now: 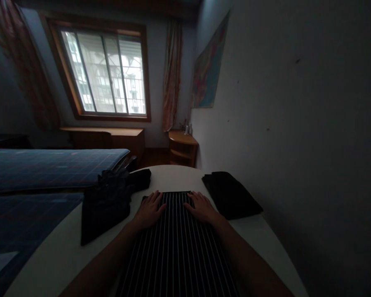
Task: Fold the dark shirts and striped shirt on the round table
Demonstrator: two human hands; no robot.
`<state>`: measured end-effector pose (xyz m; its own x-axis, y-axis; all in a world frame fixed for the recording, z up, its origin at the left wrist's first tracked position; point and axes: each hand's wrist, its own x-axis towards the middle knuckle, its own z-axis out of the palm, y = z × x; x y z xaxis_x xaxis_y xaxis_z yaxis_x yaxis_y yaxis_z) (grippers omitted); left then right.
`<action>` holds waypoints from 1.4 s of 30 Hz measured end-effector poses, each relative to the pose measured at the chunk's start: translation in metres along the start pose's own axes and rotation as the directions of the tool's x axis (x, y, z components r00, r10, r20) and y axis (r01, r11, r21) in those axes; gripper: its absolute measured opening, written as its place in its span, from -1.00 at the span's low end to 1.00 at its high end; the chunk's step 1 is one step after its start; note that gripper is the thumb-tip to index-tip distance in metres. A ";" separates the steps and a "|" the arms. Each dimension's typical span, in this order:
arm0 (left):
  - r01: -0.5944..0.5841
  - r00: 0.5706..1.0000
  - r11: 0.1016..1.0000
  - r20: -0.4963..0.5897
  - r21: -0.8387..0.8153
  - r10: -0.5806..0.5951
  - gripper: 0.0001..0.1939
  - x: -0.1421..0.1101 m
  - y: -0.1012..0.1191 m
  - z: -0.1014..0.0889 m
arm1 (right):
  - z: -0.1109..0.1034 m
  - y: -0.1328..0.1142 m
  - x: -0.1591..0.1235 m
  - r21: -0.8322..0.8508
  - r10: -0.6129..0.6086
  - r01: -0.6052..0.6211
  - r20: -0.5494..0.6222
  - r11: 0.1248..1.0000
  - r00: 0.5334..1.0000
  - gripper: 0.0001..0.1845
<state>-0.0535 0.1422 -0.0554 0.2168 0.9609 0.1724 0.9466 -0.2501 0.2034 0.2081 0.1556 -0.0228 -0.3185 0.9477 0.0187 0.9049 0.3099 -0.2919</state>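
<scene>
A dark cloth with thin white stripes [177, 243] lies spread on the round white table [176, 175], running from its far part toward me. My left hand [150, 210] rests flat on the cloth's far left corner, fingers stretched out. On the far right corner lies my right hand [201, 207], also flat with the fingers apart. Neither hand grips the fabric visibly. Left of the cloth sits a crumpled dark garment [108, 206]. To the right is a folded black cloth [231, 194]. The near end of the striped cloth runs out of view.
A bed with a blue checked cover [55, 167] stands to the left of the table. The white wall [284, 165] rises close on the right. Beyond the table are a wooden corner shelf [183, 138], a desk [120, 132] and a window [106, 74].
</scene>
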 end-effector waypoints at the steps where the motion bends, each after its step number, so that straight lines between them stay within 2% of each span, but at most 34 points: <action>1: 0.000 1.000 1.000 -0.005 -0.003 0.000 -0.35 0.000 -0.001 0.000 | 0.000 -0.001 0.001 0.002 0.008 -0.008 -0.018 1.000 1.000 -0.28; 6: -0.009 0.997 1.000 -0.080 -0.011 0.008 -0.40 0.001 -0.001 -0.003 | 0.007 -0.001 0.005 0.026 -0.010 0.014 -0.153 1.000 0.988 -0.44; 13: -0.009 0.995 1.000 -0.097 -0.026 0.006 -0.41 0.003 -0.004 -0.003 | 0.011 0.005 0.006 0.050 -0.047 0.057 -0.187 0.997 0.981 -0.46; 17: -0.010 0.995 0.995 -0.100 -0.103 0.000 -0.43 0.003 -0.006 -0.002 | 0.010 0.005 0.006 0.055 -0.048 0.059 -0.178 0.997 0.983 -0.45; 21: -0.010 0.990 0.985 -0.140 -0.171 -0.014 -0.46 0.008 -0.010 -0.003 | 0.008 0.007 0.009 0.127 -0.071 0.105 -0.242 0.986 0.968 -0.51; 24: 0.009 0.988 0.979 -0.148 -0.204 -0.040 -0.46 0.015 -0.014 -0.003 | 0.009 0.012 0.015 0.178 -0.071 0.123 -0.277 0.976 0.958 -0.48; 30: 0.044 0.987 0.961 -0.136 -0.272 -0.083 -0.50 0.025 -0.020 -0.005 | 0.012 0.020 0.026 0.207 0.030 0.023 -0.248 0.978 0.968 -0.45; 36: 0.031 0.993 0.948 -0.098 -0.316 -0.065 -0.79 0.023 -0.023 -0.015 | 0.005 0.022 0.023 0.272 0.032 0.027 -0.208 0.962 0.978 -0.66; 42: 0.024 0.994 0.932 -0.089 -0.361 -0.060 -0.82 0.019 -0.017 -0.030 | -0.006 0.021 0.020 0.269 0.030 0.027 -0.208 0.963 0.978 -0.78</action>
<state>-0.0730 0.1613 -0.0268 0.1378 0.9596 0.2454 0.8012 -0.2536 0.5420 0.2228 0.1818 -0.0224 -0.2251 0.9517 0.2086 0.7864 0.3039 -0.5378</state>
